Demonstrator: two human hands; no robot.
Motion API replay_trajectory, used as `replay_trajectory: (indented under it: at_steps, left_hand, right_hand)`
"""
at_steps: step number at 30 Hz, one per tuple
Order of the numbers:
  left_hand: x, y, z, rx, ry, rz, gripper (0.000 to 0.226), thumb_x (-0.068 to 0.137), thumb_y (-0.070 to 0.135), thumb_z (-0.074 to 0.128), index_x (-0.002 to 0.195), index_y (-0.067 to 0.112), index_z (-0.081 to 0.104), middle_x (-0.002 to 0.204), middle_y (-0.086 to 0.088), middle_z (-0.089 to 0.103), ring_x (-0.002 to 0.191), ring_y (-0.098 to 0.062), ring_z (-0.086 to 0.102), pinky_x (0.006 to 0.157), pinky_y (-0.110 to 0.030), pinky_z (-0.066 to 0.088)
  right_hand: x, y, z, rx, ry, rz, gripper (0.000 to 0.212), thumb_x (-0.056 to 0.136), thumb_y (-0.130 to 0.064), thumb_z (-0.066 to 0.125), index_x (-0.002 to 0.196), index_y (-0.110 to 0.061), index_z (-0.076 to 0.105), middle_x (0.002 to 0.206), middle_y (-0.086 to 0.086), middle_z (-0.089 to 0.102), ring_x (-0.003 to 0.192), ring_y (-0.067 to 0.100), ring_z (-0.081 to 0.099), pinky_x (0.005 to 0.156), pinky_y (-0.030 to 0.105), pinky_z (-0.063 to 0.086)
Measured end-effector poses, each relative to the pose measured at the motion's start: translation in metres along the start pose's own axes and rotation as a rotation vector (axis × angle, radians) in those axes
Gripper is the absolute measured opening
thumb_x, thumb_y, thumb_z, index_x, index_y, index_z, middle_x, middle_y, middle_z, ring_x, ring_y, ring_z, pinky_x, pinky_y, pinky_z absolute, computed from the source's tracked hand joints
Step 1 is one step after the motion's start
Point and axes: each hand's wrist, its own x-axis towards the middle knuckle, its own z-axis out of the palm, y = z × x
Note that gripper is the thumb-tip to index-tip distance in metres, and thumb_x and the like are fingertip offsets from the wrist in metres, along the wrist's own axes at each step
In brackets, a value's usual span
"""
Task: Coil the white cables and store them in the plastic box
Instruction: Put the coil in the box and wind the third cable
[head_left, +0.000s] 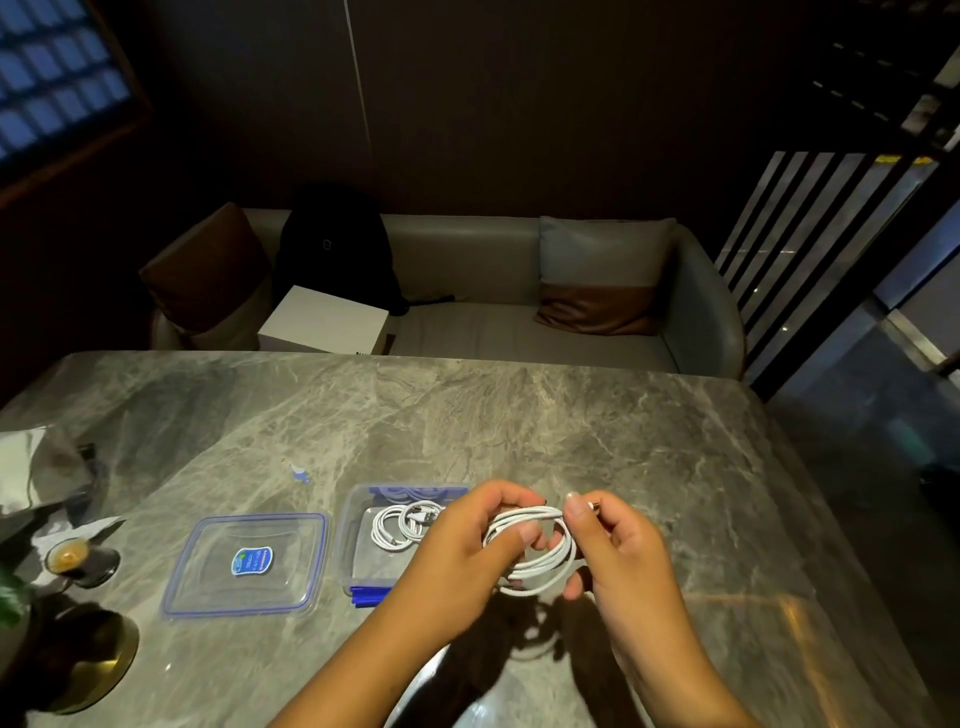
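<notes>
Cable: white cord (535, 551) looped in a coil, gripped by left hand (467, 540) and right hand (618, 540).
Box: clear blue-rimmed plastic box (358, 540) holding coiled white cables (400, 525).

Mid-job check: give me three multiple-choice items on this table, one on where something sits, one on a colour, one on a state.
1. Where is the lid relative to the box?
A. Clipped on it
B. Flat on the table to its left
C. Inside it

2. What colour is the lid's rim?
A. Blue
B. Red
C. Green

3. The cable held by the left hand and right hand is:
A. Stretched straight
B. Knotted
C. Wound in loops

Answers: B, the lid lies beside the open box; A, a blue edge rings the clear lid; C, several loops run between the hands.
</notes>
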Motion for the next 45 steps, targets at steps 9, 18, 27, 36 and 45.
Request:
replay_trajectory:
  at_steps: [9,18,27,36,45]
  left_hand:
    - [-0.006,-0.006,-0.005,-0.105,-0.037,-0.018,0.024,0.098,0.019,0.047,0.112,0.013,0.065,0.088,-0.001,0.068,0.082,-0.014,0.061,0.079,-0.027,0.051]
    - [-0.006,-0.007,-0.001,-0.067,-0.003,0.000,0.014,0.098,0.025,0.048,0.097,0.023,0.062,0.078,-0.003,0.064,0.067,-0.019,0.060,0.055,-0.038,0.051]
    - [-0.004,-0.013,-0.004,0.184,0.086,0.091,0.012,0.100,0.034,0.042,0.092,0.029,0.050,0.069,0.004,0.054,0.062,-0.011,0.049,0.063,-0.048,0.045]
    - [-0.001,-0.020,-0.006,0.274,0.062,0.115,0.007,0.102,0.033,0.042,0.104,0.037,0.047,0.066,0.011,0.050,0.059,-0.004,0.044,0.060,-0.033,0.040]
    - [0.000,-0.018,-0.002,0.230,-0.022,0.088,0.006,0.101,0.032,0.048,0.100,0.030,0.053,0.067,0.020,0.053,0.060,-0.001,0.046,0.061,-0.026,0.036]
  right_hand:
    - [0.005,0.008,0.004,-0.043,0.038,-0.093,0.028,0.095,-0.013,0.061,0.068,-0.005,0.063,0.048,-0.003,0.055,0.043,0.004,0.048,0.045,0.015,0.039]
    - [0.012,0.020,0.006,-0.166,0.185,-0.042,0.029,0.077,-0.042,0.076,0.097,-0.040,0.056,0.091,-0.003,0.063,0.065,0.017,0.064,0.063,0.033,0.052]
    - [0.011,0.009,0.005,-0.319,-0.141,-0.126,0.034,0.090,-0.047,0.053,0.088,-0.021,0.074,0.077,0.007,0.071,0.076,0.030,0.067,0.072,0.047,0.055]
    - [0.009,0.013,-0.004,0.128,-0.334,0.086,0.033,0.079,-0.006,0.069,0.110,-0.017,0.069,0.107,0.016,0.075,0.100,0.030,0.072,0.091,0.041,0.054]
    - [0.007,0.015,0.001,0.088,-0.185,0.064,0.023,0.087,-0.001,0.069,0.093,-0.023,0.067,0.084,0.008,0.073,0.076,0.016,0.067,0.070,0.028,0.052]
